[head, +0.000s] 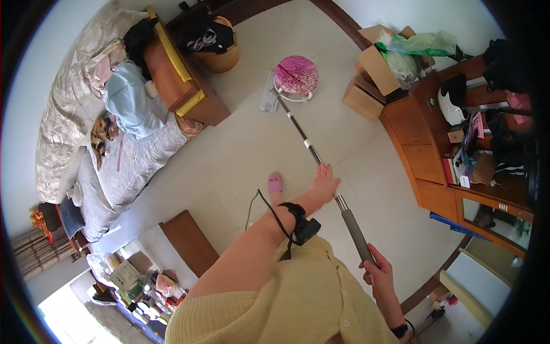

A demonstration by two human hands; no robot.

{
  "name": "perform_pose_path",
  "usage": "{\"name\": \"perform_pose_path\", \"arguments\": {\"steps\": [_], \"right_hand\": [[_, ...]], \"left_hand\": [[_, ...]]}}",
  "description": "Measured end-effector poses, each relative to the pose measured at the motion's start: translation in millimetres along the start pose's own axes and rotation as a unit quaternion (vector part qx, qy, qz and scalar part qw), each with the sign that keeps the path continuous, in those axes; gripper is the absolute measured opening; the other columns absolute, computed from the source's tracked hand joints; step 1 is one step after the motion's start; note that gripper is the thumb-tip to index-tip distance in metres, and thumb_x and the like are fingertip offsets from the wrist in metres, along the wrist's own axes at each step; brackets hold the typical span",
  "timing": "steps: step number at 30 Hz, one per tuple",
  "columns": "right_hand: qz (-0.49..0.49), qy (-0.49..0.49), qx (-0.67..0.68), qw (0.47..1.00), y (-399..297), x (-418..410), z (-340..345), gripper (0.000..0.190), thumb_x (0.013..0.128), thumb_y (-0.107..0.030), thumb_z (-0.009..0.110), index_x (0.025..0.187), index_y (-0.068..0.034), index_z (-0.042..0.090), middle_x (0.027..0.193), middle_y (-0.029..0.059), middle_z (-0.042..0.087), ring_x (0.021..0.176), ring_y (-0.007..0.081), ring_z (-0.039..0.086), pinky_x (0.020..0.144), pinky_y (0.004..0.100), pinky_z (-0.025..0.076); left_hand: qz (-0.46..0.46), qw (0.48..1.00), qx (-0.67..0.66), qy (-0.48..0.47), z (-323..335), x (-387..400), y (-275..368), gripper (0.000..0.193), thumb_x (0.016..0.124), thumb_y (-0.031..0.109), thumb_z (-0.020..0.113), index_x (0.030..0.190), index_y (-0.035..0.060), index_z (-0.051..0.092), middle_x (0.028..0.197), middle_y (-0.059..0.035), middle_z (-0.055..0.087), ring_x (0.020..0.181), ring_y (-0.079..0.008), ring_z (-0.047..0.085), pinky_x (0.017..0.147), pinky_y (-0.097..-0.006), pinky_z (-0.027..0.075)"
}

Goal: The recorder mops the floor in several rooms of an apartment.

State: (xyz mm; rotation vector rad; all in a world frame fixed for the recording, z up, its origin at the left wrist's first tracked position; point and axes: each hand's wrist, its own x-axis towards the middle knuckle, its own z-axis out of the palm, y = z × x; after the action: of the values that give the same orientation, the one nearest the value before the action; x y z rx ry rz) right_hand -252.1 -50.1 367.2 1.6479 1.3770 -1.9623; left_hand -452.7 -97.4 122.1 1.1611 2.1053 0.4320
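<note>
A flat mop with a metal pole [296,124] reaches from my hands up to its grey rectangular head [269,96] on the tiled floor. My left hand [325,181] is closed around the middle of the pole. Lower down, my right hand [378,268] grips the grey handle sleeve [354,232] near its end. The mop head lies beside a round stool with a pink patterned seat [297,75] and white legs, partly behind it. A black device is strapped to my left forearm, with a cable hanging from it.
Cardboard boxes [365,96] with plastic bags stand at the upper right, near a wooden cabinet [406,122]. An orange bin [223,60] stands beyond a wooden sofa end [204,105]. A calico cat [101,133] lies on the covered sofa. A pink slipper [275,182] is on my foot.
</note>
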Motion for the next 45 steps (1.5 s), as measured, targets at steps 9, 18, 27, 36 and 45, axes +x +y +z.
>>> {"name": "perform_pose_path", "arguments": {"steps": [9, 18, 27, 36, 45], "right_hand": [[0.017, 0.088, -0.022, 0.996, -9, -66, -24, 0.057, 0.075, 0.000, 0.054, 0.129, -0.001, 0.035, 0.071, 0.0053, 0.056, 0.042, 0.0038, 0.035, 0.037, 0.0188, 0.026], [0.055, 0.074, -0.127, 0.988, -63, -95, -28, 0.056, 0.070, 0.001, 0.061, 0.123, 0.002, 0.043, 0.066, -0.0029, 0.049, 0.048, 0.0038, 0.042, 0.040, 0.0214, 0.032], [-0.263, 0.105, -0.731, 0.621, -56, -66, 38, 0.050, 0.067, -0.006, 0.059, 0.115, -0.017, 0.052, 0.079, 0.0089, 0.053, 0.060, 0.0237, 0.057, 0.047, 0.0354, 0.045], [-0.328, 0.068, -0.768, 0.546, -101, 43, 108, 0.057, 0.069, -0.008, 0.055, 0.124, -0.012, 0.040, 0.087, 0.0138, 0.051, 0.062, 0.0271, 0.058, 0.052, 0.0357, 0.046], [-0.393, 0.066, -0.726, 0.561, -183, 130, 137, 0.049, 0.072, -0.010, 0.054, 0.120, -0.011, 0.046, 0.077, 0.0130, 0.055, 0.061, 0.0288, 0.057, 0.056, 0.0389, 0.047]], "left_hand": [[0.154, 0.988, -0.013, 0.011, 9, -7, 66, 0.027, 0.068, 0.015, 0.059, 0.092, 0.0039, 0.060, 0.113, -0.0282, 0.043, 0.120, -0.0471, 0.026, 0.101, -0.0536, 0.018], [0.184, 0.982, -0.028, -0.021, -30, -28, 76, 0.030, 0.063, 0.018, 0.065, 0.089, 0.0050, 0.060, 0.094, -0.0178, 0.053, 0.100, -0.0350, 0.045, 0.096, -0.0468, 0.029], [0.107, 0.993, -0.034, 0.036, -44, -26, 12, 0.038, 0.065, 0.014, 0.064, 0.100, 0.0035, 0.052, 0.108, -0.0241, 0.046, 0.110, -0.0427, 0.039, 0.090, -0.0468, 0.035], [-0.015, 0.970, -0.117, 0.211, -90, -1, -42, 0.064, 0.067, 0.012, 0.064, 0.123, 0.0077, 0.034, 0.126, -0.0290, 0.029, 0.109, -0.0433, 0.040, 0.085, -0.0460, 0.040], [-0.060, 0.961, -0.222, 0.155, -167, 41, -84, 0.068, 0.075, 0.013, 0.057, 0.133, 0.0160, 0.021, 0.123, -0.0257, 0.036, 0.107, -0.0415, 0.044, 0.087, -0.0432, 0.040]]}}
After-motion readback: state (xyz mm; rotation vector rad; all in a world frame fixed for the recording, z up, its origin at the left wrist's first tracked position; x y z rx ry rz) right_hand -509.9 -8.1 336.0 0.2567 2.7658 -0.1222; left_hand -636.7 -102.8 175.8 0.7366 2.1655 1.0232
